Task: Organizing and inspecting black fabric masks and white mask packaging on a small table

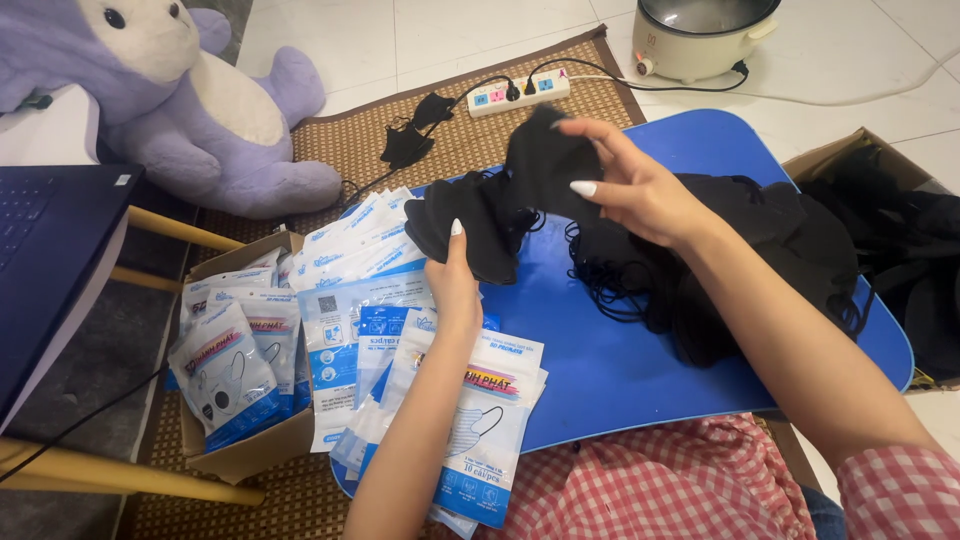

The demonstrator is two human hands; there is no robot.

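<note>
Head view: packets (232, 372) in cardboard box (245, 452).

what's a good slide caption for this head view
Left hand holds a stack of black face masks while right hand lifts another black mask over a blue tray table.

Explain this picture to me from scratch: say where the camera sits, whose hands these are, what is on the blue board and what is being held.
There is one picture, taken by a camera worn on a person's head, looking down at their own bare hands. No machine is involved. The left hand holds a stack of black face masks; the right hand pinches one more black mask above it. Both work over a blue board on the lap. A loose pile of black masks lies on its right side, flat white-and-blue pouches on its left. A cardboard box of filled pouches stands further left. A purple plush toy, a power strip and a cooker sit beyond.
</note>
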